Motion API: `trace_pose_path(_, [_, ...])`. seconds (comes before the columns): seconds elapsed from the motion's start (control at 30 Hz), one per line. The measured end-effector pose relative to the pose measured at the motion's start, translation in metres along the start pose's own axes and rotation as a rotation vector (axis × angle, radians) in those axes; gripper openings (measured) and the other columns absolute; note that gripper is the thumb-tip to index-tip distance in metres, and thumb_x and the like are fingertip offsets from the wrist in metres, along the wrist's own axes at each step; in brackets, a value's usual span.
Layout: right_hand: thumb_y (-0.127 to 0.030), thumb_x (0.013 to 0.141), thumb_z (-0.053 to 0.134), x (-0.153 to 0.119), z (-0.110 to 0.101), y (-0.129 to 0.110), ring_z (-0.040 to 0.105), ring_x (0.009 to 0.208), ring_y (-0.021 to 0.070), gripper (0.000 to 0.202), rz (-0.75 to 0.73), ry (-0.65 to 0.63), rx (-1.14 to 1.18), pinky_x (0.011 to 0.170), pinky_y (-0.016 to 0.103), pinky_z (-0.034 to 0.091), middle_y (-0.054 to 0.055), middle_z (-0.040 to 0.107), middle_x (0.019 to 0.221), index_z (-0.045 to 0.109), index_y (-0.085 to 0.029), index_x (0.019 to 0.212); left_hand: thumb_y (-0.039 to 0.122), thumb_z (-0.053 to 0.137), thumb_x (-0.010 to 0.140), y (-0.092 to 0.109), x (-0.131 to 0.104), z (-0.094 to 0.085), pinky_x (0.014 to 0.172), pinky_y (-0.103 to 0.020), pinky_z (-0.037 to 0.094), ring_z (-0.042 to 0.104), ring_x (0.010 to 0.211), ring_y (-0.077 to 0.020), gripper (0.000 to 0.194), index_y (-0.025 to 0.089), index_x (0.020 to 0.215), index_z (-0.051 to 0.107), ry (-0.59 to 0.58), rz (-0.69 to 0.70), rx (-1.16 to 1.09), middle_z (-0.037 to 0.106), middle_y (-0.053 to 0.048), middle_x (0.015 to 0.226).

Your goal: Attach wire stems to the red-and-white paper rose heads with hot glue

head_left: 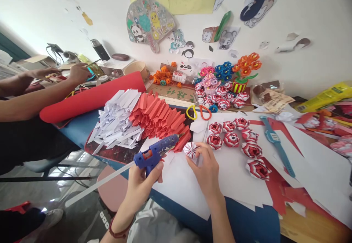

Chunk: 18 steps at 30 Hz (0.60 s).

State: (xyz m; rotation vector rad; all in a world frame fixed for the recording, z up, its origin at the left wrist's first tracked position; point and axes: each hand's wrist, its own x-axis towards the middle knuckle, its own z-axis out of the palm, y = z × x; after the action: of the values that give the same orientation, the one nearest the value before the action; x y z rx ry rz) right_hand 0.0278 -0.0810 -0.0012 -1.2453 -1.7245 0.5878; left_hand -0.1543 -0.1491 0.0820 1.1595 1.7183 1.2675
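In the head view, the left hand [144, 182] was closed around the grip of a blue glue gun [156, 153]. A long translucent glue stick [100, 184] extended from the rear of the gun past the near edge of the worktop [244, 221]. The nozzle pointed towards the far right of the worktop and was positioned above the end of a fan of folded red paper pieces [159, 116]. The right hand [206, 162] gripped a white paper flower [190, 150] with red stripes between thumb and fingers. The flower was held above the white sheets [181, 188] at the middle of the near edge, close to the nozzle but apart from it.

A heap of folded white paper pieces [117, 116] adjoined the red fan on its left. Red-and-white paper rosettes [231, 139] were set out in rows to the right of the right hand. A blue wristwatch [274, 140] lay further towards the right edge. Scissors with yellow and orange handles [192, 118] lay between the red fan and the potted flowers [247, 66] along the far edge. A red roll [96, 98] occupied the left side; beyond it, a co-worker's hands [78, 73] were at work near the far left corner.
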Motion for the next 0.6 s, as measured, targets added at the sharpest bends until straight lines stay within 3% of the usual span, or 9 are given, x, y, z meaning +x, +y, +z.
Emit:
trace_pose_path(0.2, [-0.021,0.091,0.058,-0.006,-0.009,0.005,0.056,0.126,0.0210,0.013,-0.001,-0.183,0.072,0.100,0.036,0.045,0.006,0.059,0.133,0.046,-0.025,0.089,0.044,0.063,0.088,-0.008,-0.004,0.001,0.050,-0.025,0.039,0.053,0.048,-0.0134,0.031,0.014,0.081,0.071,-0.076,-0.004,0.015,0.060,0.000,0.050])
trace_pose_path(0.3, [-0.024,0.089,0.062,-0.001,-0.006,0.007,0.055,0.127,0.0235,0.015,0.031,-0.182,0.105,0.100,0.039,0.044,0.008,0.060,0.132,0.047,-0.025,0.086,0.044,0.064,0.088,-0.011,-0.008,0.003,0.052,-0.024,0.041,0.052,0.049,-0.0131,0.032,0.015,0.075,0.069,-0.044,-0.027,0.005,0.060,0.000,0.049])
trace_pose_path(0.43, [-0.023,0.088,0.063,0.003,0.001,0.006,0.056,0.126,0.0252,0.015,0.050,-0.154,0.145,0.098,0.039,0.046,0.010,0.063,0.123,0.047,-0.025,0.086,0.046,0.064,0.088,-0.015,-0.011,0.003,0.052,-0.025,0.043,0.053,0.047,-0.0135,0.033,0.014,0.082,0.070,-0.025,-0.032,-0.016,0.058,0.001,0.048])
trace_pose_path(0.6, [-0.020,0.087,0.063,-0.001,-0.008,0.002,0.056,0.124,0.0224,0.017,0.035,-0.190,0.168,0.099,0.036,0.044,0.007,0.060,0.129,0.047,-0.025,0.085,0.045,0.064,0.088,-0.016,-0.012,0.000,0.052,-0.025,0.043,0.053,0.048,-0.0135,0.032,0.014,0.088,0.070,0.001,-0.038,-0.014,0.058,0.001,0.049])
